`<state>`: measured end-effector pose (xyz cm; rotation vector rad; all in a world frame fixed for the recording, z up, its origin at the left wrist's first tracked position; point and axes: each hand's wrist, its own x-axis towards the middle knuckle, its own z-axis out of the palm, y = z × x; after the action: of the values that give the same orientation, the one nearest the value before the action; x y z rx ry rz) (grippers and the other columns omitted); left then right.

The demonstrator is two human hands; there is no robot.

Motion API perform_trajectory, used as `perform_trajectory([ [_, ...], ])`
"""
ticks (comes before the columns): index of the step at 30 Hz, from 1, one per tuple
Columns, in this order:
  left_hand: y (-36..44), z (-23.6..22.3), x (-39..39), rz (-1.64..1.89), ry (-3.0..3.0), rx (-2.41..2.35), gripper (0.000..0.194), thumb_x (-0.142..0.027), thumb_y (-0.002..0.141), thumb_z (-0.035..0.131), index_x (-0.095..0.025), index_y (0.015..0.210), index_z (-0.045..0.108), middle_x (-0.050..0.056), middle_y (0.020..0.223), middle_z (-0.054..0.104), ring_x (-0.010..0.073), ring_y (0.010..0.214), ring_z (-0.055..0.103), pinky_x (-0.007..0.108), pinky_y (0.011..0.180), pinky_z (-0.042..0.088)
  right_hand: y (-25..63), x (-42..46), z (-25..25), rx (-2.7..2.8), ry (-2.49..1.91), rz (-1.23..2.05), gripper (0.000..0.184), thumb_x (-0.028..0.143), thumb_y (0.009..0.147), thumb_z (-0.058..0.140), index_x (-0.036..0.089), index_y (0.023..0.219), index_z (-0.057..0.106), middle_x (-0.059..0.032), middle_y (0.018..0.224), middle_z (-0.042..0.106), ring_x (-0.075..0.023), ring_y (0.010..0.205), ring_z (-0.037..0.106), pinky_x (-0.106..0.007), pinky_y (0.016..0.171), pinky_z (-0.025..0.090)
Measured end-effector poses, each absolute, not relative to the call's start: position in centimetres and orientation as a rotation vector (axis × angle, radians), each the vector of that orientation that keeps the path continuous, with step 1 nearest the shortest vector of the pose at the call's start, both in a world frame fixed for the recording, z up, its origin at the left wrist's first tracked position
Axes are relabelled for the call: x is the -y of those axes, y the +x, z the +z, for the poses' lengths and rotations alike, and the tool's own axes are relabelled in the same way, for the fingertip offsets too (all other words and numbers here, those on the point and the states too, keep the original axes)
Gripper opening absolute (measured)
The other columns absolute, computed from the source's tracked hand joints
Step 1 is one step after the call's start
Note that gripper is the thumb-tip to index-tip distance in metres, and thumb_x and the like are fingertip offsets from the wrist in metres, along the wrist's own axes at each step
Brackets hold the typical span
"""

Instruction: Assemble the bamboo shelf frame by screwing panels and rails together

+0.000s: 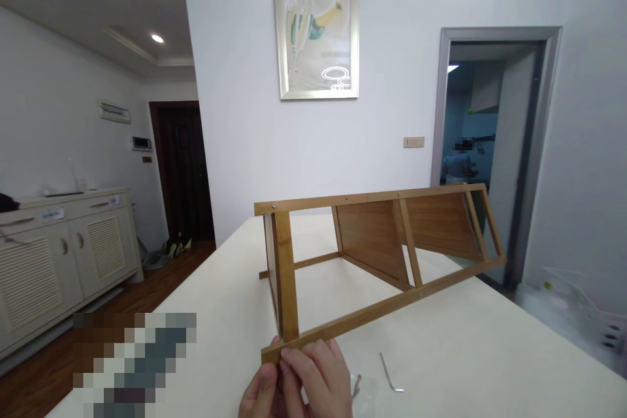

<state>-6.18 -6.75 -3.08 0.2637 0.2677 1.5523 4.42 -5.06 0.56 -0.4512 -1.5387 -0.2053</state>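
Note:
A brown wooden shelf frame (353,321) lies on its side on the white table, its panels standing on edge between the rails. At the rail's near left end, my left hand (259,392) is closed, with thumb and fingers around the wood. My right hand (321,375) is right beside it, fingers bent and pinched together against the rail's near face. Whatever sits between those fingertips is too hidden to make out. A bent hex key (389,375) rests on the table to the right, and a small clear plastic bag (363,397) is close to my right hand.
The white table (441,353) stretches toward the wall. A pixelated patch covers its left edge. Clear plastic wrapping (563,313) is at the right, beyond the table. A louvred cabinet (63,255) stands at left. Through the doorway, a person (458,163) is in another room.

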Motion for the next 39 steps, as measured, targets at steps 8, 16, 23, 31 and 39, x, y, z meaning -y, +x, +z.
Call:
perform_trajectory([
  [8, -6.3, -4.2, 6.6, 1.645, 0.193, -0.335, 0.03, -0.028, 0.089, 0.063, -0.02, 0.118, 0.067, 0.004, 0.078, 0.074, 0.0125, 0.074, 0.072, 0.014, 0.064, 0.057, 4.4, 4.7, 0.3, 1.575, -0.452, -0.2, 0.01, 0.014, 0.092, 0.053, 0.02, 0.093, 0.061, -0.0004, 0.071, 0.065, -0.014, 0.061, 0.059, -0.031, 0.065, 0.045],
  [16, -6.5, -4.0, 6.6, 1.627, 0.228, -0.278, 0.028, -0.03, 0.091, 0.061, -0.022, 0.116, 0.068, 0.005, 0.08, 0.075, 0.014, 0.074, 0.073, 0.015, 0.063, 0.058, 4.4, 4.9, 0.3, 1.543, -0.454, -0.179, 0.013, 0.014, 0.089, 0.057, 0.019, 0.098, 0.063, -0.0012, 0.075, 0.066, -0.0146, 0.065, 0.061, -0.033, 0.07, 0.048],
  [23, -7.1, -4.0, 6.8, 1.547, 0.119, -0.345, 0.04, 0.005, 0.081, 0.061, -0.018, 0.114, 0.068, 0.001, 0.078, 0.074, 0.0077, 0.076, 0.073, 0.007, 0.071, 0.054, 4.4, 5.3, 0.6, 1.515, -0.48, -0.195, 0.016, 0.013, 0.09, 0.053, 0.022, 0.094, 0.065, 0.0004, 0.071, 0.065, -0.0133, 0.061, 0.061, -0.033, 0.072, 0.05],
  [31, -5.9, -2.7, 7.2, 1.642, 0.116, -0.292, 0.043, 0.003, 0.083, 0.06, -0.018, 0.12, 0.066, 0.001, 0.073, 0.073, 0.0085, 0.069, 0.072, 0.007, 0.065, 0.055, 4.4, 4.9, 0.4, 1.533, -0.482, -0.166, 0.009, 0.018, 0.091, 0.055, 0.023, 0.087, 0.061, 0.0021, 0.068, 0.065, -0.0128, 0.057, 0.061, -0.031, 0.066, 0.048],
  [39, -5.0, -2.2, 8.0, 1.677, 0.08, -0.333, 0.04, -0.001, 0.087, 0.055, -0.022, 0.121, 0.065, 0.003, 0.079, 0.076, 0.0131, 0.077, 0.074, 0.014, 0.068, 0.059, 4.2, 5.8, 0.7, 1.474, -0.539, -0.179, 0.021, 0.013, 0.088, 0.057, 0.022, 0.105, 0.064, -0.0002, 0.077, 0.069, -0.0154, 0.065, 0.066, -0.036, 0.08, 0.051],
])
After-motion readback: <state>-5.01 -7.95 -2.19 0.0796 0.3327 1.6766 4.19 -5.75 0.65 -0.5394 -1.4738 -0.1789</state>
